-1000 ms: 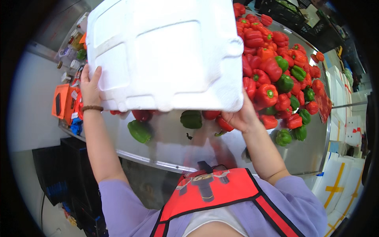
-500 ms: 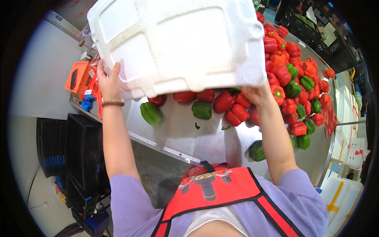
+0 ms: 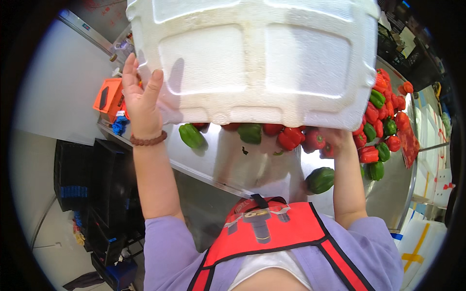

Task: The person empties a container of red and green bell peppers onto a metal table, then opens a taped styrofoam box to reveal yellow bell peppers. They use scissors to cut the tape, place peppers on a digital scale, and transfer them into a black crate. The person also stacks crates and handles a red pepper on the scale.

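Observation:
A white foam box [image 3: 255,68] is tipped up over the metal table, its ribbed underside facing me. At the box's left edge is my left hand [image 3: 144,104], open with thumb and fingers apart; whether the palm presses on the box I cannot tell. My right hand [image 3: 341,139] grips the box at its lower right corner, the fingers partly hidden under it. Below the box's lower edge lie red bell peppers [image 3: 291,138] and green bell peppers [image 3: 191,136]. Nearer to me, a larger green pepper [image 3: 320,180] rests alone. The inside of the box is hidden.
A pile of red and green peppers [image 3: 383,116] covers the table's right side. An orange box [image 3: 109,94] stands at the far left. Stacked black crates [image 3: 109,179] are on the left, white foam boxes [image 3: 422,247] on the right. The table's near edge [image 3: 204,180] crosses before me.
The foam box has moved right and tipped so more of its underside faces me, covering part of the pepper pile. My left hand's fingers have spread. More red peppers show beside my right hand.

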Tool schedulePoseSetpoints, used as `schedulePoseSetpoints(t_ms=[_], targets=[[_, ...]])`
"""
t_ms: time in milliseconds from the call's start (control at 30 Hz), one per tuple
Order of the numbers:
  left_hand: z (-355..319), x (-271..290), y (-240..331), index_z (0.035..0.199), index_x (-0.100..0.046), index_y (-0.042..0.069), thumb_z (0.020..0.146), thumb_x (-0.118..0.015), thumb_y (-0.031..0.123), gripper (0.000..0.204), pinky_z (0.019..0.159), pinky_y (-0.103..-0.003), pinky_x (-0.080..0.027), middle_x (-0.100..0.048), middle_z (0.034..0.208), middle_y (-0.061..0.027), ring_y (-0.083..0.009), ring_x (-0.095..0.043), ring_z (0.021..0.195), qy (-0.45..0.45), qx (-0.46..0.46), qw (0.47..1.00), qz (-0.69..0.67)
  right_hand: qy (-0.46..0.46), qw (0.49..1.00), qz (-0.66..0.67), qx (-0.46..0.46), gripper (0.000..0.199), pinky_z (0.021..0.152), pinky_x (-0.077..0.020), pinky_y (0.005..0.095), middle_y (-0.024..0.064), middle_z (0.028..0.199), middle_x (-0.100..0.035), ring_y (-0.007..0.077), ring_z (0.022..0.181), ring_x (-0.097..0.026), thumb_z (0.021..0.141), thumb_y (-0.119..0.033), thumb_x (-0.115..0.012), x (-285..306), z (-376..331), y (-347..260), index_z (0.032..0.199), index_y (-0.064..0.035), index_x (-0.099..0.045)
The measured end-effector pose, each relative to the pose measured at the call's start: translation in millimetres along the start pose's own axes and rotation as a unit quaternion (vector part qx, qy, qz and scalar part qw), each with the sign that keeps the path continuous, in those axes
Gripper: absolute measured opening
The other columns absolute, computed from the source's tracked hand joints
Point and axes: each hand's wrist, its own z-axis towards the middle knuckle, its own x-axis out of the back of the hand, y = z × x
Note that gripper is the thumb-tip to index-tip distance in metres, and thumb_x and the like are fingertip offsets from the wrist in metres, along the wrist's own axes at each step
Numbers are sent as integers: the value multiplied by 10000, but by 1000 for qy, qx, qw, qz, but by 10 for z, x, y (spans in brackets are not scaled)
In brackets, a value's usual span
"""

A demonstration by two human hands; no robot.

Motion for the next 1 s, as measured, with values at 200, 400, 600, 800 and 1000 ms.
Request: schedulePoseSetpoints(t_ms=[200,400,600,800,1000], targets=[[29,-150,-283,1388,-351,77,971,-420,408,537,1069,-382,-245,-392,1371,-51,-193,-336,1289,-44,114,989,-79,-64,989,-28,132,552,995,-407,446,102,1237,-546,268,1155,-501,908,-444,-479,-115,-630,-592,1307,-64,-439],[-149,-226,-908,1388,-366,58,968,-330,505,615,1061,-382,-271,-356,1444,-86,-211,-344,1305,-184,410,862,-235,-46,973,-60,217,603,1002,-388,454,108,1265,-521,270,1181,-475,906,-499,-461,-2,-1585,-512,1326,-70,-417],[-622,-486,-1233,1380,-376,63,949,-336,539,643,1050,-399,-287,-387,1413,-87,-220,-367,1281,-258,484,781,-299,36,960,-105,258,653,1010,-369,461,113,1293,-497,272,1206,-449,904,-554,-443,520,-2479,-322,1346,-76,-394],[-980,-725,-1075,1372,-386,69,931,-342,573,671,1039,-415,-304,-417,1381,-88,-229,-391,1256,-310,499,743,-321,248,819,-369,362,691,1026,-331,330,111,1329,-476,235,1237,-431,903,-520,-491,344,-2946,-30,1417,-95,-313],[-1630,-1042,-831,1364,-395,75,913,-348,606,699,1029,-432,-320,-447,1350,-89,-238,-414,1232,-366,514,701,-334,372,786,-311,384,812,986,-388,381,209,1347,-407,279,1195,-459,795,-184,-698,347,-3555,613,1445,-40,-233]])
